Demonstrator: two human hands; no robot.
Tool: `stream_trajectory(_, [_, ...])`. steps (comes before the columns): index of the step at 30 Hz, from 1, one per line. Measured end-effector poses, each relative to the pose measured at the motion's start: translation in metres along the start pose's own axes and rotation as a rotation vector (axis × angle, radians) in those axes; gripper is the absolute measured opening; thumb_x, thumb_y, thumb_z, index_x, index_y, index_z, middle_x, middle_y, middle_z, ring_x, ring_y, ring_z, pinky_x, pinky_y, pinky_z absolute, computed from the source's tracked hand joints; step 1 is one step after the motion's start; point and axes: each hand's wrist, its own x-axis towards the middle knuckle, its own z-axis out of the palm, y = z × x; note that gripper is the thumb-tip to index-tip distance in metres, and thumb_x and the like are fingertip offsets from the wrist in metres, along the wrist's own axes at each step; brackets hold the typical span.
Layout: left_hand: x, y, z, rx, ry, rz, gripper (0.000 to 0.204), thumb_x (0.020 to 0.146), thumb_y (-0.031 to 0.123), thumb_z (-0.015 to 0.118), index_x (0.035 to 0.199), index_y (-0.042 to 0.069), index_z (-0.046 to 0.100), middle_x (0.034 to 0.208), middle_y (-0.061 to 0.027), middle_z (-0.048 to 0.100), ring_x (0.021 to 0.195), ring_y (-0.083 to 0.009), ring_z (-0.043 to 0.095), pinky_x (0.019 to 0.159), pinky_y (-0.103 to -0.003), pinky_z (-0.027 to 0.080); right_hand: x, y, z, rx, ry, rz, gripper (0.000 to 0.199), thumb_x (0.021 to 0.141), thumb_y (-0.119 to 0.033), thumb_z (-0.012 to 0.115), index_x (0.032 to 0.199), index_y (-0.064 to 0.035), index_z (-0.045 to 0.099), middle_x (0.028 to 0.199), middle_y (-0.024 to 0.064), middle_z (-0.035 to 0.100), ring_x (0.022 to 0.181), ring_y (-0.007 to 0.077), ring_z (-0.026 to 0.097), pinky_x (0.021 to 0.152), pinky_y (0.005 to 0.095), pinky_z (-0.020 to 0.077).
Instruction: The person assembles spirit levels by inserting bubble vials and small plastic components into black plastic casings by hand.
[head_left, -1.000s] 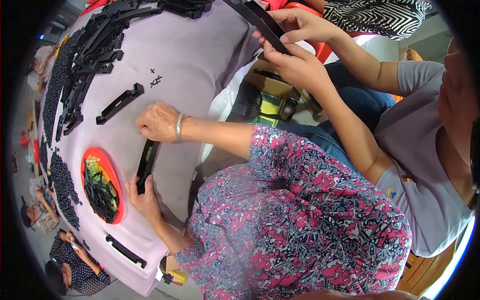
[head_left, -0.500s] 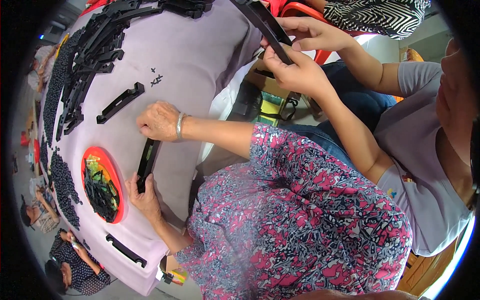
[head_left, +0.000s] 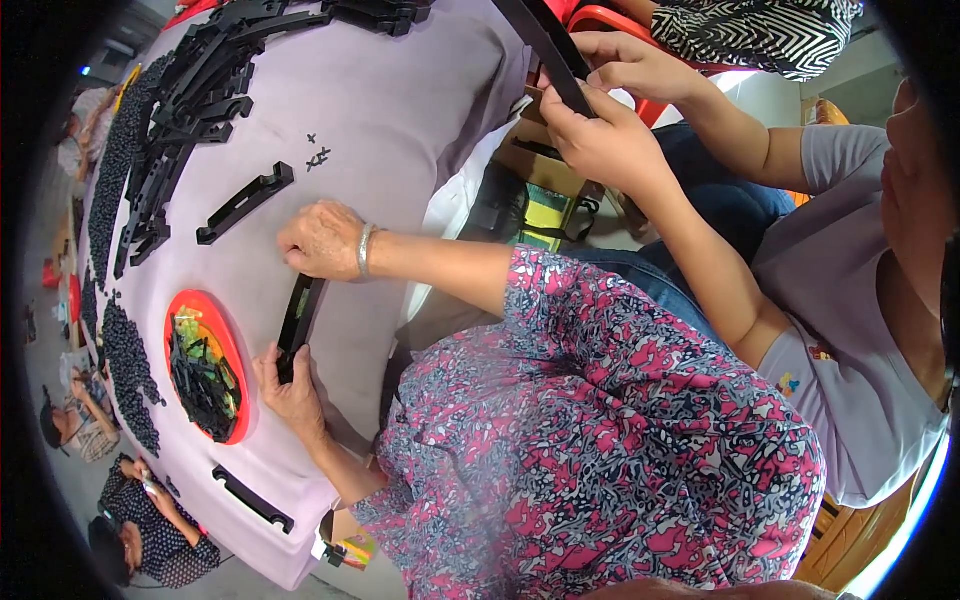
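Observation:
My left hand [head_left: 290,395] grips the lower end of a long black plastic strip [head_left: 297,320] between thumb and fingers. The strip rests on the lilac-covered table. At its other end my right hand [head_left: 325,240], with a bangle at the wrist, is closed in a fist, back of the hand up. The fist covers that end of the strip, and whatever its fingers hold is hidden. Beside my hands stands a red oval bowl [head_left: 240,400] with many small thin black pieces in it. Another black strip [head_left: 245,203] lies beyond my right hand.
Small black cross-shaped pieces [head_left: 318,159] lie on the tablecloth [head_left: 400,110]. A heap of black strips [head_left: 185,130] and piles of small black pieces [head_left: 125,360] line the far side. One more strip [head_left: 252,498] lies near the corner. A neighbour's hands [head_left: 610,135] hold another strip.
My hands keep almost the same pose on the strip. The view has shifted slightly. The neighbour's strip has moved a little to the right.

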Motion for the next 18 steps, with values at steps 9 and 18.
stream_trajectory(9, [0.0003, 0.0041, 0.0008, 0.032, 0.0, 0.023, 0.032, 0.08, 0.005, 0.076, 0.107, -0.007, 0.064, 0.09, -0.0057, 0.053, 0.086, -0.0179, 0.054, 0.079, -0.028, 0.046, 0.0007, 0.0063, 0.007, -0.023, 0.026, -0.018, 0.01, 0.076, -0.018, 0.061, 0.074, -0.0096, 0.066, 0.071, 0.0122, 0.065, 0.077, 0.0337, 0.064, 0.073, 0.0476, 0.0507])
stream_trajectory(18, [-0.0007, 0.0004, 0.0009, -0.005, -0.001, -0.027, 0.035, 0.076, 0.002, 0.078, 0.108, -0.005, 0.065, 0.092, -0.0078, 0.054, 0.088, -0.0209, 0.055, 0.078, -0.031, 0.047, -0.0002, 0.0048, 0.0045, 0.044, 0.09, -0.039, 0.011, 0.073, -0.019, 0.061, 0.072, -0.0094, 0.068, 0.068, 0.0179, 0.064, 0.069, 0.0406, 0.064, 0.067, 0.0514, 0.0519])
